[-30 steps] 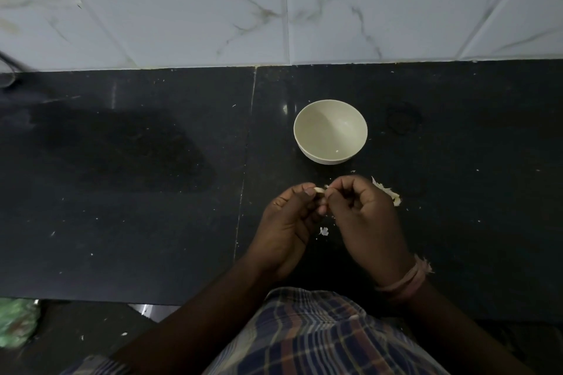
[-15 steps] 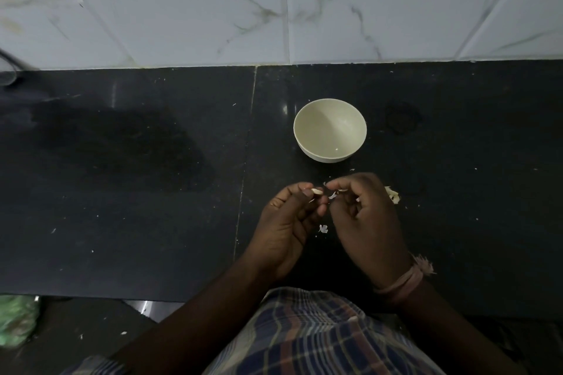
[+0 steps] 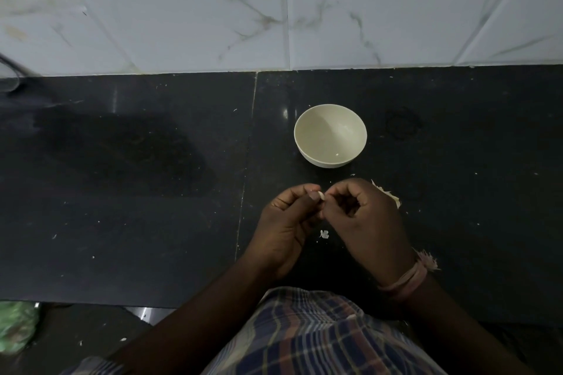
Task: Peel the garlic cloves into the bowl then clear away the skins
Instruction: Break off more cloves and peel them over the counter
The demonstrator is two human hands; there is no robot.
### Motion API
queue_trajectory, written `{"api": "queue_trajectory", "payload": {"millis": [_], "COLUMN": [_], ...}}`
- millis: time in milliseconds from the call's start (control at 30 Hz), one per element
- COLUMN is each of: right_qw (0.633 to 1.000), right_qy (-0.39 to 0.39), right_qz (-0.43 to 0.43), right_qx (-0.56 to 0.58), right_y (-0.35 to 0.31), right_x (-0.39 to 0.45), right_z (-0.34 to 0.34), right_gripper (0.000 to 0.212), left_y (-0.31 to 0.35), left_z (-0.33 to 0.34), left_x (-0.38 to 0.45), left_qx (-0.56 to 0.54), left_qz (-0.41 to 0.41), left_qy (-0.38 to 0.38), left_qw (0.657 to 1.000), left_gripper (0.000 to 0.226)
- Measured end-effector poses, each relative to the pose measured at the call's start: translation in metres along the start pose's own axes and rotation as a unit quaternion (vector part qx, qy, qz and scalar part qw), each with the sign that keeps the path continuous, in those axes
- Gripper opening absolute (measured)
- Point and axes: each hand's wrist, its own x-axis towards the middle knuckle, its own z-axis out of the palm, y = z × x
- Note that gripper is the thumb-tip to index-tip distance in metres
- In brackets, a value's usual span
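Note:
A cream bowl (image 3: 330,134) stands on the black counter (image 3: 152,207), just beyond my hands. My left hand (image 3: 286,224) pinches a small pale garlic clove (image 3: 321,195) between thumb and fingers. My right hand (image 3: 365,219) meets it at the clove, its curled fingertips pinching the clove's skin. Most of the clove is hidden by my fingers. A pile of pale garlic skins (image 3: 390,195) lies on the counter behind my right hand. A small skin scrap (image 3: 323,234) lies between my wrists.
A white marble-tiled wall (image 3: 274,9) rises at the back of the counter. Tiny white flecks dot the dark surface. A green bag (image 3: 16,326) lies on the floor at the lower left. A dark object (image 3: 9,76) shows at the far left edge.
Both hands stay together below the bowl. My right-hand fingers have shifted a little on the clove, and the loose flakes seen between the fingertips are gone.

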Motion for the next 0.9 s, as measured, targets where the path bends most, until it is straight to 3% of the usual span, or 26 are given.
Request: {"api": "queue_trajectory", "payload": {"millis": [367,667,900], "right_qw": [0.998,0.998,0.984], "right_qy": [-0.052,-0.019,-0.050], "right_qz": [0.037,0.051,0.111], "right_qx": [0.028,0.014,0.128], "right_y": [-0.006,-0.006,-0.011], "right_x": [0.015,0.021,0.027], "right_z": [-0.010,-0.005,-0.006], "right_gripper": [0.006,0.014,0.017], "left_y": [0.012,0.016,0.017], "left_z": [0.005,0.008,0.012], "left_x": [0.010,0.013,0.015], "left_qx": [0.033,0.071,0.036], "left_qz": [0.034,0.057,0.033], "left_qy": [0.006,-0.015,-0.030], "left_qw": [0.999,0.996,0.998], "left_gripper": [0.015,0.016,0.017]}}
